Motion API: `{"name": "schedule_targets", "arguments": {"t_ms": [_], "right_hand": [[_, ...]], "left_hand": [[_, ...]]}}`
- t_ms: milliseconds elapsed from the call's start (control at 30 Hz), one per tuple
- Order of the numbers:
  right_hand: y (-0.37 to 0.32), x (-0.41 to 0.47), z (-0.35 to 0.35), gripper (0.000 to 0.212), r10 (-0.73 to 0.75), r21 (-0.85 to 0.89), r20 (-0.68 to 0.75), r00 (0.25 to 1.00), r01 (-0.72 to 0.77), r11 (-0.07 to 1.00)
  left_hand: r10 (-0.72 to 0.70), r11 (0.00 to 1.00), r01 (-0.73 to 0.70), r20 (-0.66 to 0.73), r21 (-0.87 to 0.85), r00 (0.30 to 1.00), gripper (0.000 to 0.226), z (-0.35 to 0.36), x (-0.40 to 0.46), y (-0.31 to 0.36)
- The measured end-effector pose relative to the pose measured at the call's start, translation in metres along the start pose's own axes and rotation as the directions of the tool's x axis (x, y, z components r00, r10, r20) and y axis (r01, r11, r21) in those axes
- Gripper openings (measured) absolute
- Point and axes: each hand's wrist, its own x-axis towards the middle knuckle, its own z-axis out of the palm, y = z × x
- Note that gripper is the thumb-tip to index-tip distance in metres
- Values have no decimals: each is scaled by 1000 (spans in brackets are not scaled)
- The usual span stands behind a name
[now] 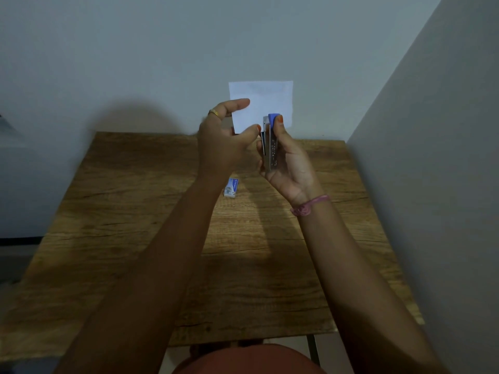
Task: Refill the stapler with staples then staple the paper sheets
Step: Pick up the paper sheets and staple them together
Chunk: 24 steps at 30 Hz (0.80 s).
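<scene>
My right hand (290, 160) holds a small metal stapler (271, 147) upright above the table, thumb pressed on its blue cap. Behind the stapler's top end stands a white sheet of paper (266, 99), in front of the wall. Whether the paper sits in the stapler's jaw is hidden. My left hand (221, 141) is raised just left of the stapler, index finger and thumb spread apart in front of the paper's lower left corner, with nothing clearly pinched between them. A small blue and white staple box (231, 187) lies on the wooden table (135, 225) below my hands.
The table stands in a corner, with a grey wall (135, 63) behind and another wall (432, 157) along its right side. The table's front edge is near my lap.
</scene>
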Motion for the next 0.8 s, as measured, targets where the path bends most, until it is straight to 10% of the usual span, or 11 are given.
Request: {"name": "schedule_targets", "arguments": {"t_ms": [300,500,667,800], "right_hand": [[-2,-1,0,24,-6,63,43,999,3,998],[-4,-1,3,24,-43,160,65,997,32,987],[-3,-1,8,32,-51,105,53,997,45,994],[-2,-5,13,33,-77,15,26,997,76,997]], "left_hand": [[-4,1000,4,31,-13,1000,46,-2,-2,0],[-1,960,33,114,-277,993,106,2,-10,-7],[-164,878,249,231,-409,959,41,19,-23,-11],[-216,821,261,147,-507,965,37,28,-23,-8]]}}
